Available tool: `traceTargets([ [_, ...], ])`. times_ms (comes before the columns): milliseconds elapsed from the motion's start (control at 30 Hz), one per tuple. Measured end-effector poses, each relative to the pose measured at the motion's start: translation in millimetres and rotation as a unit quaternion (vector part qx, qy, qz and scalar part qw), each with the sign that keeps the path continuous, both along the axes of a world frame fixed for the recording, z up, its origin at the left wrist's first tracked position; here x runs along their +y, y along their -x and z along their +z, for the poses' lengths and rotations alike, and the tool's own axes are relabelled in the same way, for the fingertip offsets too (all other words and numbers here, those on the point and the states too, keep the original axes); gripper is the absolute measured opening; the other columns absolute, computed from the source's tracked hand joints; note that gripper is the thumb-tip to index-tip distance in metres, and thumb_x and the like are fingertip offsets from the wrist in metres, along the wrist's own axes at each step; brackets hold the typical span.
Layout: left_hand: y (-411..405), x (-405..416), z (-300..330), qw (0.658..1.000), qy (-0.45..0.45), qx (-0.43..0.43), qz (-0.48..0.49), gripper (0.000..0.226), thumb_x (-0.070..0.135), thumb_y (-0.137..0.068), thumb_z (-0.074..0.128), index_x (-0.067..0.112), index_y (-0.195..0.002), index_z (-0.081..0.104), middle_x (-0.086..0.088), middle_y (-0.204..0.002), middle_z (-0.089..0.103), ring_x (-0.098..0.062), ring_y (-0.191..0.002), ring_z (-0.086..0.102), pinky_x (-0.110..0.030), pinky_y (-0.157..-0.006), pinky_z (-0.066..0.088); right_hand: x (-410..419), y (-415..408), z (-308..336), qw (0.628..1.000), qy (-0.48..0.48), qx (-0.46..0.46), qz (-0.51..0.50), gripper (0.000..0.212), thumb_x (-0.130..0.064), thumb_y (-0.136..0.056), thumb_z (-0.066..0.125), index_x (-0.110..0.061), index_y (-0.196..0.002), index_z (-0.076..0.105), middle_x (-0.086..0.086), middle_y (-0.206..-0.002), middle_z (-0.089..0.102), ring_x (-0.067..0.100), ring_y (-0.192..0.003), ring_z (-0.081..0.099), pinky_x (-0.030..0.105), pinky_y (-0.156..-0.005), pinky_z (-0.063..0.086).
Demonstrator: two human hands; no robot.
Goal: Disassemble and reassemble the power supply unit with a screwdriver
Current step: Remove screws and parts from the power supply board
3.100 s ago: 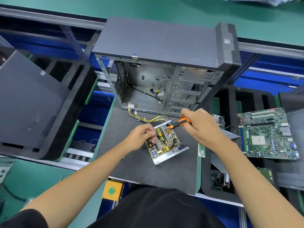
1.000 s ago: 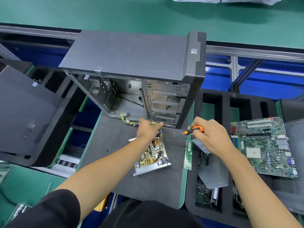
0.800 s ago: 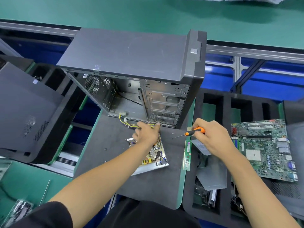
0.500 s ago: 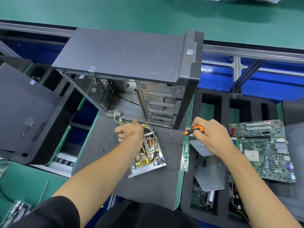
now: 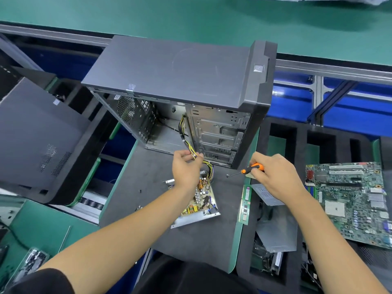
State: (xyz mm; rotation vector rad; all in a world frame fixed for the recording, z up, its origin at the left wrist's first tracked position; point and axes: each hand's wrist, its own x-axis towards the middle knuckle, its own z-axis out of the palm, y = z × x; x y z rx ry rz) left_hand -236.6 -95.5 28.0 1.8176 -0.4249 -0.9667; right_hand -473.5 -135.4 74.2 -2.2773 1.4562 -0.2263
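PSU board [image 5: 199,200] in open tray, flat on mat [image 5: 148,166] before case [image 5: 180,85]. Left hand [image 5: 185,170] now off board, pinching cable bundle [image 5: 188,145], lifted up into case; half second ago cables lay low. Right hand [image 5: 273,175] grips screwdriver [image 5: 250,168], tip idle beside loose screw [image 5: 227,176]. Likely clearing cables before refitting cover.

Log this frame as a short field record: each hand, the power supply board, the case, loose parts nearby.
left hand: pinches the yellow-and-black wire bundle above the board
right hand: grips the orange-handled screwdriver, tip pointing left, off the board
power supply board: open in its metal tray, on the black foam mat
computer case: side open, wires run into it
RAM stick: at the mat's right edge
motherboard: far right
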Motion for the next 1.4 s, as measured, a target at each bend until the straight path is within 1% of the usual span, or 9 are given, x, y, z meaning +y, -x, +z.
traceTargets([
  [233, -9, 33, -6, 0.98, 0.072, -0.099, -0.155, 0.035, 0.019, -0.085, 0.083, 0.017, -0.1, 0.052, 0.001, -0.093, 0.072, -0.023, -0.084, 0.069, -0.035, -0.077, 0.06, -1, -3, 3, 0.999, 0.024, 0.022, 0.02, 0.008, -0.02, -0.086, 0.059, -0.022, -0.082, 0.052, -0.008, -0.052, 0.037, 0.019, -0.063, 0.041, 0.028, -0.048, 0.024],
  [367, -22, 33, -8, 0.983, 0.022, -0.062, -0.174, 0.025, 0.021, -0.087, 0.081, 0.015, -0.101, 0.061, -0.013, -0.093, 0.073, -0.029, -0.082, 0.074, -0.05, -0.084, 0.059, -2, -6, 1, 0.999, 0.033, 0.035, 0.024, 0.01, -0.019, -0.087, 0.058, -0.021, -0.081, 0.05, -0.008, -0.052, 0.036, 0.023, -0.065, 0.042, 0.028, -0.047, 0.023],
  [600, -12, 47, -14, 0.98, 0.013, -0.066, -0.187, 0.017, 0.009, -0.09, 0.072, 0.017, -0.097, 0.058, -0.007, -0.087, 0.068, -0.028, -0.081, 0.068, -0.047, -0.078, 0.058, -4, -6, 0, 0.998, 0.042, 0.044, 0.025, 0.007, -0.02, -0.087, 0.058, -0.021, -0.083, 0.052, -0.011, -0.053, 0.036, 0.026, -0.067, 0.044, 0.027, -0.048, 0.021],
  [833, -56, 92, -33, 0.973, -0.076, -0.148, -0.162, 0.018, 0.026, -0.095, 0.067, 0.024, -0.092, 0.05, 0.003, -0.073, 0.06, -0.005, -0.062, 0.055, -0.018, -0.056, 0.04, -7, -17, 0, 0.998, 0.041, 0.02, 0.046, 0.006, -0.024, -0.088, 0.056, -0.022, -0.084, 0.051, -0.01, -0.056, 0.04, 0.026, -0.071, 0.044, 0.03, -0.051, 0.026],
  [1033, -52, 94, -48, 0.942, -0.245, -0.228, -0.016, 0.077, 0.048, -0.072, 0.088, 0.007, -0.112, 0.037, -0.012, -0.116, 0.052, -0.034, -0.112, 0.052, -0.048, -0.096, 0.039, -2, -42, -9, 0.994, 0.045, 0.018, 0.102, 0.032, -0.042, -0.081, 0.035, -0.019, -0.088, 0.057, -0.014, -0.054, 0.031, 0.03, -0.069, 0.046, 0.034, -0.053, 0.027],
  [1167, -53, 83, -37, 0.903, -0.296, -0.307, 0.047, 0.109, 0.051, -0.049, 0.098, 0.001, -0.127, 0.041, -0.02, -0.129, 0.041, -0.039, -0.118, 0.041, -0.05, -0.098, 0.035, -3, -53, -22, 0.994, 0.023, 0.02, 0.109, 0.009, -0.029, -0.089, 0.055, -0.02, -0.091, 0.055, -0.017, -0.057, 0.03, 0.029, -0.07, 0.045, 0.032, -0.052, 0.022],
  [1267, -63, 83, -40, 0.888, -0.114, -0.434, -0.103, 0.098, 0.022, -0.059, 0.099, 0.002, -0.138, 0.044, -0.022, -0.132, 0.044, -0.039, -0.121, 0.042, -0.047, -0.1, 0.037, -4, -60, -28, 0.993, 0.013, 0.029, 0.113, 0.009, -0.027, -0.092, 0.055, -0.018, -0.094, 0.055, -0.017, -0.06, 0.031, 0.03, -0.073, 0.046, 0.034, -0.058, 0.026],
  [1333, -71, 79, -42, 0.827, 0.052, -0.476, -0.293, 0.091, -0.014, -0.065, 0.078, 0.012, -0.145, 0.042, -0.02, -0.142, 0.042, -0.036, -0.133, 0.04, -0.042, -0.111, 0.035, -4, -64, -32, 0.992, 0.012, 0.032, 0.119, 0.009, -0.027, -0.093, 0.054, -0.018, -0.095, 0.054, -0.016, -0.061, 0.031, 0.031, -0.073, 0.047, 0.035, -0.059, 0.029],
  [1400, -80, 70, -42, 0.767, 0.094, -0.44, -0.457, 0.104, -0.025, -0.062, 0.048, 0.025, -0.152, 0.039, -0.012, -0.157, 0.031, -0.027, -0.149, 0.027, -0.036, -0.12, 0.027, -4, -67, -35, 0.991, 0.016, 0.041, 0.124, 0.01, -0.028, -0.094, 0.053, -0.018, -0.095, 0.052, -0.012, -0.065, 0.039, 0.031, -0.074, 0.048, 0.036, -0.059, 0.03],
])
